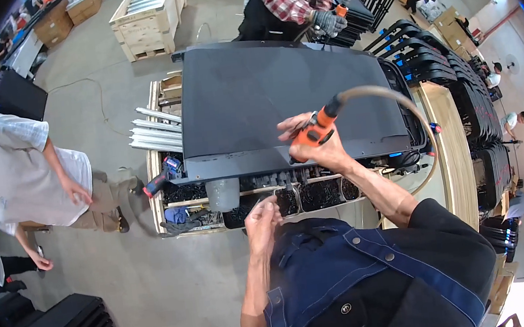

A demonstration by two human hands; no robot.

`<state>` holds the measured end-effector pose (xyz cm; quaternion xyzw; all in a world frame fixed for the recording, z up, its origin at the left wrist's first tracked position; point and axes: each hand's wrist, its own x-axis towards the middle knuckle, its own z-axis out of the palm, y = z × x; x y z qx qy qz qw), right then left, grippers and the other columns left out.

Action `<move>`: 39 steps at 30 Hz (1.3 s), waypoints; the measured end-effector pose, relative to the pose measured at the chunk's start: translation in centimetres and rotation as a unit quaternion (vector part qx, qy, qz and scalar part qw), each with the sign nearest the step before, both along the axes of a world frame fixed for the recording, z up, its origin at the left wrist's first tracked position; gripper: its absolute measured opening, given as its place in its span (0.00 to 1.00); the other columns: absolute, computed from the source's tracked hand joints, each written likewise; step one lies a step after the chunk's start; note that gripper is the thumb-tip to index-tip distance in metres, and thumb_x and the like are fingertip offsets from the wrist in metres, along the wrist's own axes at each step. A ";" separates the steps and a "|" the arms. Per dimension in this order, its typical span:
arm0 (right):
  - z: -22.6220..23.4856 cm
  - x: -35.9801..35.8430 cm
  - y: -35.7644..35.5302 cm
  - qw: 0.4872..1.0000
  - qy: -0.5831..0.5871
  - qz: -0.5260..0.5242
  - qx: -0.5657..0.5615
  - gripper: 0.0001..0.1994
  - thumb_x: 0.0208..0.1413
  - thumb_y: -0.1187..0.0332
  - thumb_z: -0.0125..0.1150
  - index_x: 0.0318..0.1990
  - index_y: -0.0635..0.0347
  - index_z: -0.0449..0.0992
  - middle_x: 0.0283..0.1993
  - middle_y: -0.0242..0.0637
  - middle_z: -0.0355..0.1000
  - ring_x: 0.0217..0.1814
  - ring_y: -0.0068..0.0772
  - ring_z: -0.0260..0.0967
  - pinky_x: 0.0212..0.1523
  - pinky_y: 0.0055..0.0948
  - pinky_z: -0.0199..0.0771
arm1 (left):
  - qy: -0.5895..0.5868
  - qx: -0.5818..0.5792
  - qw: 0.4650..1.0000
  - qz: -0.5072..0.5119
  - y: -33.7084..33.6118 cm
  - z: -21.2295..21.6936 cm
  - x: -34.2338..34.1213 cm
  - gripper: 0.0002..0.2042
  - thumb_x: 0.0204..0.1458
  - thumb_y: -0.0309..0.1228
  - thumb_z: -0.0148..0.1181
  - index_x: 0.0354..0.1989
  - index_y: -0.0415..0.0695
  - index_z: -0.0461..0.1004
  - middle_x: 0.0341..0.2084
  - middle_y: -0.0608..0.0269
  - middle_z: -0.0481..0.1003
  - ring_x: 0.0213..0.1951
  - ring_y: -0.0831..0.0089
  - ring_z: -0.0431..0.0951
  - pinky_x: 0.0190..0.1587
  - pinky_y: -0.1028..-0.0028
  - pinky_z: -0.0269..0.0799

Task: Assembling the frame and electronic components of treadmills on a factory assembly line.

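My right hand (327,156) grips an orange and black air-powered hand tool (314,133) above the near edge of a large dark grey panel (267,92). A tan hose (406,98) runs from the tool and loops down to the right. Lower and to the left, my left hand (261,223) has its fingers pinched together; whether anything small is between them is hidden. Beside it are black bins (320,194) of small dark parts along the front of the bench. A translucent plastic cup (223,195) hangs just left of the bins.
Across the panel stands a co-worker with a gloved hand (329,23) on another orange tool. At left, a person in a white shirt (33,170) is close by. Silver bars (156,131) stick out left of the panel. Black frames (459,76) are stacked at right.
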<state>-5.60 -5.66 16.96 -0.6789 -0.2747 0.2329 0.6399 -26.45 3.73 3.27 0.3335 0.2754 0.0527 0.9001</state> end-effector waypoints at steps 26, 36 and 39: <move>-1.8 -3.0 -4.4 0.920 0.268 0.014 0.284 0.23 0.56 0.69 0.65 0.59 0.57 0.66 0.52 0.41 0.70 0.51 0.37 0.73 0.64 0.47 0.71 | -0.106 -0.188 0.961 0.172 -5.5 0.3 0.2 0.12 0.65 0.36 0.58 0.49 0.41 0.75 0.33 0.63 0.80 0.30 0.78 0.78 0.32 0.78 0.77; -2.3 -5.3 -4.6 0.955 0.156 -0.152 0.203 0.21 0.56 0.69 0.64 0.56 0.57 0.66 0.51 0.43 0.73 0.53 0.42 0.75 0.60 0.48 0.73 | -0.015 -0.250 0.966 0.065 -3.4 -1.8 2.7 0.12 0.63 0.37 0.60 0.46 0.42 0.75 0.28 0.66 0.76 0.27 0.80 0.71 0.29 0.79 0.69; -3.2 -6.4 -8.0 0.956 0.094 -0.229 0.156 0.23 0.55 0.69 0.64 0.57 0.58 0.65 0.53 0.46 0.71 0.55 0.44 0.73 0.61 0.48 0.71 | 0.034 -0.389 0.920 -0.034 -6.4 -4.7 5.3 0.12 0.63 0.41 0.59 0.46 0.47 0.75 0.27 0.70 0.72 0.27 0.79 0.70 0.28 0.81 0.66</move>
